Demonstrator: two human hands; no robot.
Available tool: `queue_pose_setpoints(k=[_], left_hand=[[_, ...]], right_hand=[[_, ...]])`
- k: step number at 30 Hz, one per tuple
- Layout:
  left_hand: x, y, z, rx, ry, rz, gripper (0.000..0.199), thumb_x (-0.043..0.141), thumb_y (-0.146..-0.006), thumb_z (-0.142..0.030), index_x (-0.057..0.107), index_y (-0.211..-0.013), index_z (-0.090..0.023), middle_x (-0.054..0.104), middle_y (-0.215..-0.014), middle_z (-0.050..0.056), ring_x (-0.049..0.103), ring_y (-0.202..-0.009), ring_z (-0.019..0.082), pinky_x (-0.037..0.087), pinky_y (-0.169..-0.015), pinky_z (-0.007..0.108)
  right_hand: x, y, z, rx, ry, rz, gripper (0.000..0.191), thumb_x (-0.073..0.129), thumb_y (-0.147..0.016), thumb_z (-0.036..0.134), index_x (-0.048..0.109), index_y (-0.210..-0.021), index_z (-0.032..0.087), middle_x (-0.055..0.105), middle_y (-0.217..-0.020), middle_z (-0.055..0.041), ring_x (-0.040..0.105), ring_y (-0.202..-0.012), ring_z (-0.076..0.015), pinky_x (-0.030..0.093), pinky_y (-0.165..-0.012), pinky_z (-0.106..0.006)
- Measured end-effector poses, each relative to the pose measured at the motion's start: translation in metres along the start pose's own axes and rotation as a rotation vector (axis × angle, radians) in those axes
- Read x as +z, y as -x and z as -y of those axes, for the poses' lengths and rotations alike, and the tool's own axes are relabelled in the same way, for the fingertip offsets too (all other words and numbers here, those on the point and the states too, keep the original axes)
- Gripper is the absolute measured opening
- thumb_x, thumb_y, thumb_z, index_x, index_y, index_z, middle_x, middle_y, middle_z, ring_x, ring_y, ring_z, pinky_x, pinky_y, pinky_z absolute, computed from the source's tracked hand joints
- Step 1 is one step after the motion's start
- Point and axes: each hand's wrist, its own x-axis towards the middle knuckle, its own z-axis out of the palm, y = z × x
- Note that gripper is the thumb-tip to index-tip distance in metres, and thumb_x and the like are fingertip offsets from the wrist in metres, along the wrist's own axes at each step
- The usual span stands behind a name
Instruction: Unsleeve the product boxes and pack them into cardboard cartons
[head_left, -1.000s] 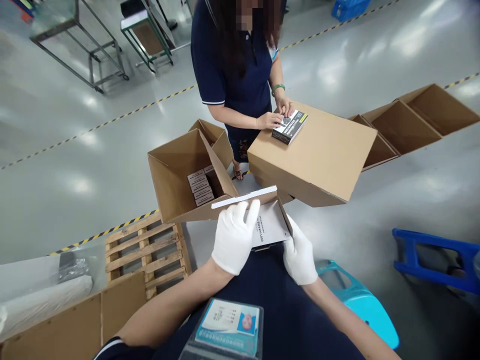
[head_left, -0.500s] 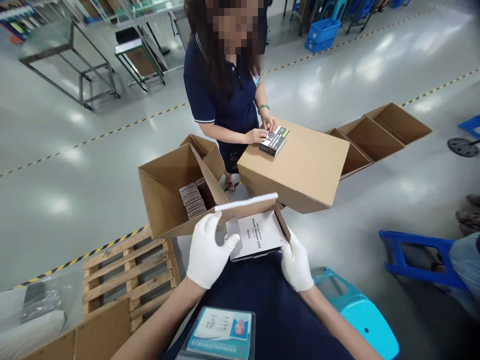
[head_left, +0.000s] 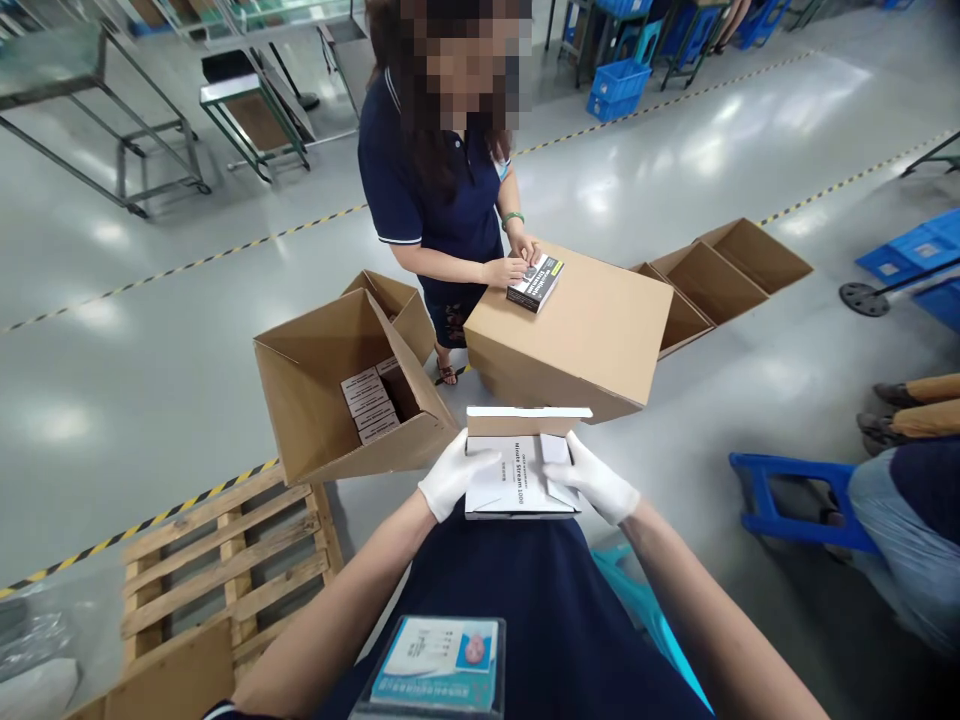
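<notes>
In front of my waist I hold a small cardboard product box between both gloved hands. Its lid stands raised at the far side, and a white sheet or booklet printed "Minute Stream 1000" shows inside. My left hand grips the left side, with the thumb over the inner side flap. Around the right side is my right hand, its thumb and fingers at the right flap, which is folded inward. Fingers under the box are hidden.
Across from me a co-worker rests both hands on a closed black-and-white box atop a large carton. An open carton with several small boxes stands left, above a wooden pallet. Blue stool and seated person are right.
The product box has turned level and square to me. My left hand has moved from above it to its left side; the right-hand flap is now folded in under my right hand.
</notes>
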Motion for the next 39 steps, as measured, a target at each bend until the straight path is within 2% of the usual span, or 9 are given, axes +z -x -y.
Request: queue_pose_setpoints(k=[6,10,13,19,23,25,27,32,39], left_hand=[[-0.016,-0.022,0.005,0.063,-0.338,-0.129,0.048,0.08,-0.08,-0.045,0.072,-0.115,-0.013,0.076,-0.116,0.014,0.067,-0.114,0.036,0.053,-0.1,0.05],[-0.032,-0.017,-0.014,0.18,-0.438,0.152,0.038,0.07,-0.087,-0.044,0.079,-0.11,-0.015,0.07,-0.133,0.015,0.062,-0.126,0.036,0.046,-0.112,0.049],[-0.046,-0.014,-0.029,0.198,-0.589,0.41,0.045,0.058,-0.094,-0.048,0.078,-0.121,-0.019,0.061,-0.146,0.013,0.053,-0.138,0.035,0.033,-0.122,0.05],[-0.051,-0.018,-0.024,0.071,-0.816,0.506,0.066,0.074,-0.086,-0.052,0.062,-0.144,-0.024,0.052,-0.156,0.011,0.046,-0.145,0.032,0.031,-0.125,0.048],[-0.046,-0.017,-0.019,0.086,-0.845,0.453,0.049,0.062,-0.096,-0.05,0.068,-0.137,-0.024,0.063,-0.144,0.01,0.053,-0.139,0.03,0.035,-0.123,0.046],[-0.044,-0.015,-0.02,0.091,-0.829,0.434,0.047,0.06,-0.098,-0.05,0.069,-0.136,-0.024,0.065,-0.142,0.01,0.056,-0.136,0.03,0.038,-0.12,0.045],[-0.041,-0.013,-0.023,0.094,-0.817,0.43,0.047,0.061,-0.098,-0.049,0.069,-0.136,-0.023,0.065,-0.142,0.01,0.058,-0.134,0.03,0.04,-0.119,0.045],[-0.037,-0.015,-0.022,0.094,-0.881,0.497,0.048,0.061,-0.098,-0.047,0.066,-0.14,-0.025,0.062,-0.144,0.01,0.057,-0.134,0.028,0.039,-0.12,0.045],[-0.04,-0.018,-0.021,0.032,-0.924,0.638,0.052,0.054,-0.102,-0.052,0.058,-0.148,-0.027,0.052,-0.153,0.008,0.049,-0.141,0.027,0.035,-0.124,0.043]], right_hand=[[0.013,-0.018,-0.011,0.189,-0.103,-0.046,0.058,0.082,-0.076,0.038,0.064,-0.126,0.017,0.074,-0.12,-0.0114,0.071,-0.106,-0.0302,0.057,-0.097,-0.048],[0.007,-0.008,-0.026,-0.055,0.072,-0.178,0.037,0.074,-0.085,0.04,0.072,-0.115,0.019,0.071,-0.124,-0.0108,0.067,-0.115,-0.0289,0.052,-0.105,-0.046],[-0.002,-0.003,-0.038,-0.207,0.129,-0.08,0.038,0.058,-0.097,0.048,0.075,-0.117,0.021,0.063,-0.138,-0.0122,0.062,-0.127,-0.0281,0.049,-0.111,-0.045],[-0.014,-0.003,-0.054,-0.24,0.3,0.066,0.056,0.033,-0.106,0.055,0.068,-0.132,0.02,0.065,-0.14,-0.0126,0.061,-0.131,-0.0277,0.047,-0.115,-0.049],[-0.001,0.023,-0.04,-0.073,0.53,-0.311,0.035,0.049,-0.101,0.04,0.072,-0.118,0.021,0.071,-0.121,-0.0105,0.066,-0.115,-0.0283,0.053,-0.104,-0.051],[0.011,0.04,-0.027,-0.134,0.668,-0.561,0.021,0.056,-0.097,0.034,0.075,-0.097,0.023,0.069,-0.108,-0.009,0.065,-0.108,-0.0283,0.054,-0.1,-0.051],[0.025,0.052,-0.017,-0.279,0.78,-0.636,0.014,0.064,-0.093,0.031,0.075,-0.086,0.024,0.065,-0.11,-0.01,0.061,-0.115,-0.0312,0.051,-0.104,-0.054],[0.05,0.045,-0.015,-0.354,0.81,-0.447,0.03,0.075,-0.085,0.03,0.075,-0.115,0.025,0.043,-0.156,-0.0121,0.031,-0.149,-0.0433,0.037,-0.116,-0.068],[0.043,0.037,-0.018,-0.378,0.553,-0.241,0.008,0.07,-0.09,0.018,0.074,-0.087,0.025,0.064,-0.127,-0.0076,0.047,-0.14,-0.0326,0.04,-0.119,-0.061]])
